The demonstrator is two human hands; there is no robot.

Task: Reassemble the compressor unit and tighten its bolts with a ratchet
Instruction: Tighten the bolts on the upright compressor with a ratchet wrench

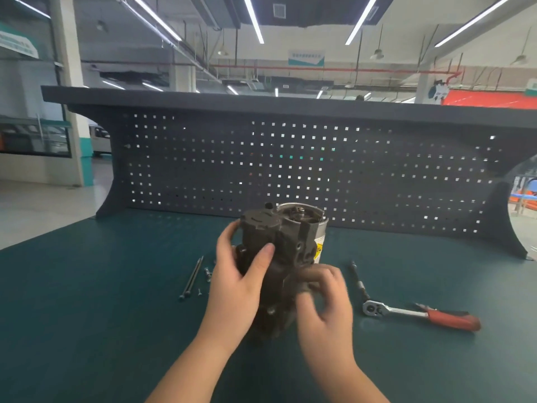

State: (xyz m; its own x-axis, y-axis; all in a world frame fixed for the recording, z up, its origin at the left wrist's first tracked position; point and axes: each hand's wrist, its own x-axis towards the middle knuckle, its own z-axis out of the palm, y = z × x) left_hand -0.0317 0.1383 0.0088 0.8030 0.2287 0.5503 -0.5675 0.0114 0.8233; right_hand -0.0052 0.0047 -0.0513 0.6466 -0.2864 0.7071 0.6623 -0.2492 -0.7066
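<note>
Compressor (279, 257) stands on the green bench (101, 286); left hand (238, 283) curls around its dark housing; right hand (322, 298), blurred, fingers bent against its side; ratchet (418, 314) lies just right; bolts (191, 279) left.

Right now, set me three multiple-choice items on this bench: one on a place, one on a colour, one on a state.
1. Where does the chrome ratchet lie on the green bench mat?
A. Right of the dark cast-metal compressor unit
B. Left of it
C. On the pegboard

2. What colour is the ratchet's grip?
A. Blue
B. Red
C. Yellow

3. What is the left hand doing?
A. Resting flat on the mat
B. Holding the two long thin bolts
C. Gripping the compressor unit

Answers: 1 A, it lies beyond the right hand; 2 B, the grip shows red; 3 C, its fingers and thumb wrap the housing, while the bolts lie loose on the mat.
</note>
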